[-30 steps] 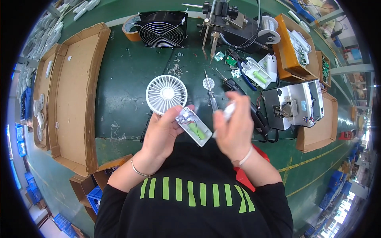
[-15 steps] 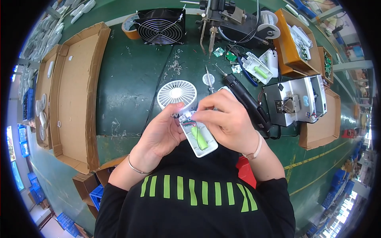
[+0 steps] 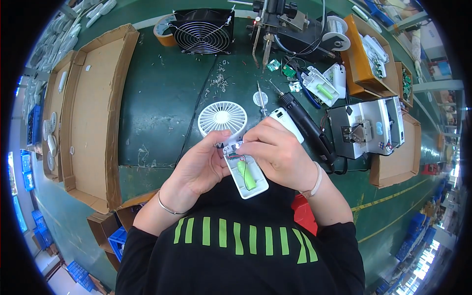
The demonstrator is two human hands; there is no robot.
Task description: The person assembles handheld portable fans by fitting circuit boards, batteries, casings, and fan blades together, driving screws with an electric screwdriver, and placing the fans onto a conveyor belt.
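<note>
A white handheld fan (image 3: 258, 189) is held in front of my chest, its round grille (image 3: 222, 118) pointing away from me. The handle's hollow side faces up, showing a green cylindrical battery (image 3: 247, 175) and thin wires. My left hand (image 3: 200, 164) is closed around the fan's neck and the handle's left side, thumb on top. The fingertips of my right hand (image 3: 280, 152) are pinched together at the neck, over the handle's upper end. Whatever they grip there is too small and covered to make out.
Beyond my right hand lie a white cover (image 3: 287, 123), a black electric screwdriver (image 3: 307, 125) and a soldering iron (image 3: 262, 101). A soldering stand (image 3: 268, 42) and black fan (image 3: 201, 37) stand farther back. Cardboard trays (image 3: 93, 108) line the left; a white machine (image 3: 366, 128) sits right.
The handheld fan has tilted slightly, its handle end a little lower in view. My right hand has shifted slightly left, showing more of the white cover behind it. Both hands keep their hold.
</note>
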